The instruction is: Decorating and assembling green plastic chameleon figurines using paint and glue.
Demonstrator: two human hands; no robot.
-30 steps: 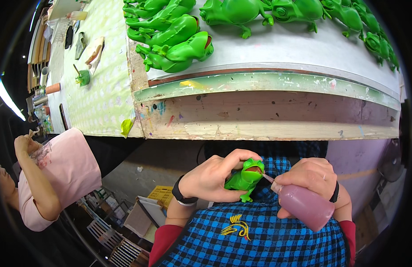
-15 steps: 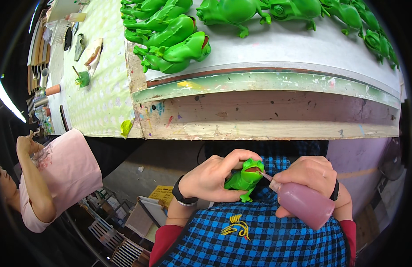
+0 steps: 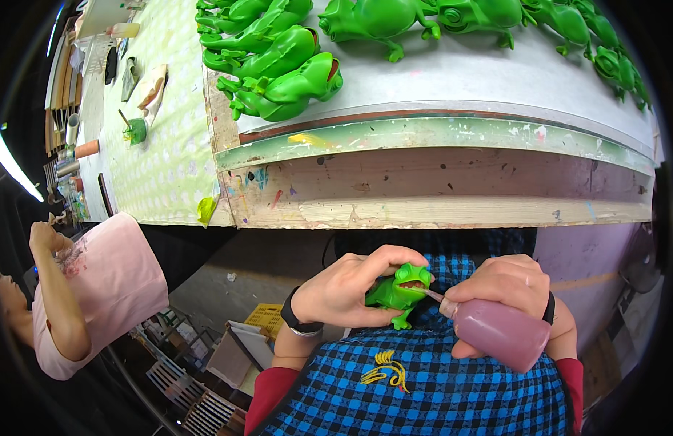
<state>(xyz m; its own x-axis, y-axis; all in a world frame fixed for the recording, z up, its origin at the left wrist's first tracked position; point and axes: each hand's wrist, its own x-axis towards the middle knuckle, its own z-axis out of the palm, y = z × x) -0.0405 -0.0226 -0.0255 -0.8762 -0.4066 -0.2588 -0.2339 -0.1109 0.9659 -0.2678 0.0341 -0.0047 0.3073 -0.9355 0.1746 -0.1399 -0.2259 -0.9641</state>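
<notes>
Low over my lap, my left hand (image 3: 351, 289) grips a green chameleon-like toy figure (image 3: 400, 292), fingers over its head and thumb under its body. The figure has bulging eyes, and its open reddish mouth faces right. My right hand (image 3: 502, 291) is closed around a squeeze bottle (image 3: 500, 333) of pinkish-mauve liquid. The bottle is tilted, its thin nozzle pointing up and left with the tip at the figure's mouth. Whether any liquid is coming out is too small to tell.
Several similar green figures (image 3: 300, 87) lie on white paper (image 3: 423, 87) on the bench ahead. A paint-spotted wooden edge (image 3: 423, 211) runs before me. On the left, a pale green cloth (image 3: 165, 174) carries a small green pot (image 3: 135, 131). A person in pink (image 3: 111, 291) sits beyond it.
The figure's head has turned slightly and its mouth shows more teeth-like detail. The bottle and its nozzle tip have shifted a little at the mouth. Both hands keep their grips.
</notes>
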